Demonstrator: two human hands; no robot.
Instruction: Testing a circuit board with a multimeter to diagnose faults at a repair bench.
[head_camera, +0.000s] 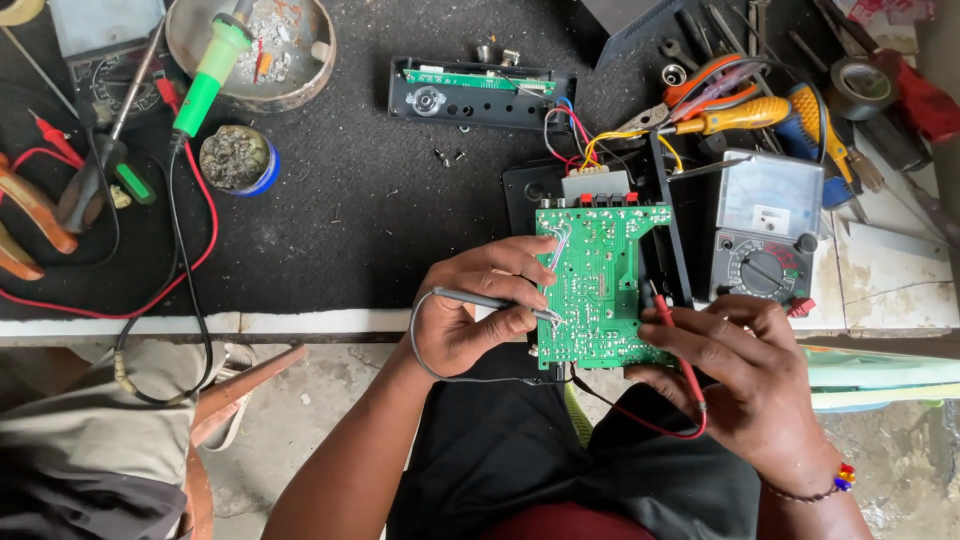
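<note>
A green circuit board (598, 285) stands over the bench edge, solder side up, wired to a black chassis behind it. My left hand (480, 315) grips a black test probe (495, 301) with its tip on the board's left edge. My right hand (745, 385) pinches a red test probe (668, 318) whose tip touches the board's right side, and its fingers also steady the board's lower corner. Both probe leads loop down over my lap. An analog multimeter (765, 230) lies just right of the board.
A black mat (340, 200) covers the bench. A green-handled soldering iron (205, 70) rests on a round dish at the back left, by a tin of solder waste (237, 158). A black panel with a small board (480, 92) lies behind. Pliers and screwdrivers (740, 110) pile at the right.
</note>
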